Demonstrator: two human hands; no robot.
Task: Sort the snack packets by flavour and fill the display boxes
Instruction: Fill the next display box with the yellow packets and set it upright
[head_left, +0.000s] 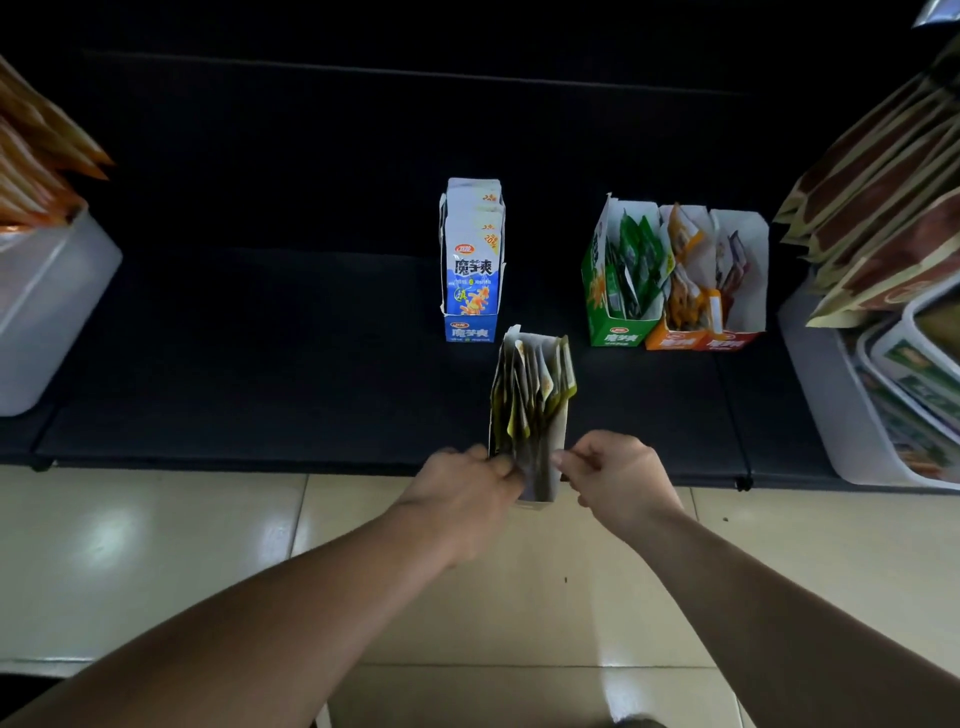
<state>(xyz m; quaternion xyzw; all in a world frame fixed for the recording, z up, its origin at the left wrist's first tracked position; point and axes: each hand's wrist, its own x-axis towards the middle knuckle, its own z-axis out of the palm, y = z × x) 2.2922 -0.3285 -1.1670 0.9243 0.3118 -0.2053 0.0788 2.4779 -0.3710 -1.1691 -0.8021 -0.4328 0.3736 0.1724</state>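
Hands come nearest: our left hand (467, 483) and right hand (618, 478) curl their fingers round the near end of a white cardboard display box (557, 441). It overhangs the front edge of the black shelf (260, 338), just nearer than the blue cardboard display box (471, 327) and slightly right of it. Olive-yellow foil packets (524, 395) stand loosely inside. The blue one is packed with blue-and-white packets (474, 249). Well right of it, we see a green box (597, 291), an orange box (670, 340) and a red box (732, 340) touching in a row, holding green packets (636, 260), orange packets (685, 270) and reddish packets (732, 265).
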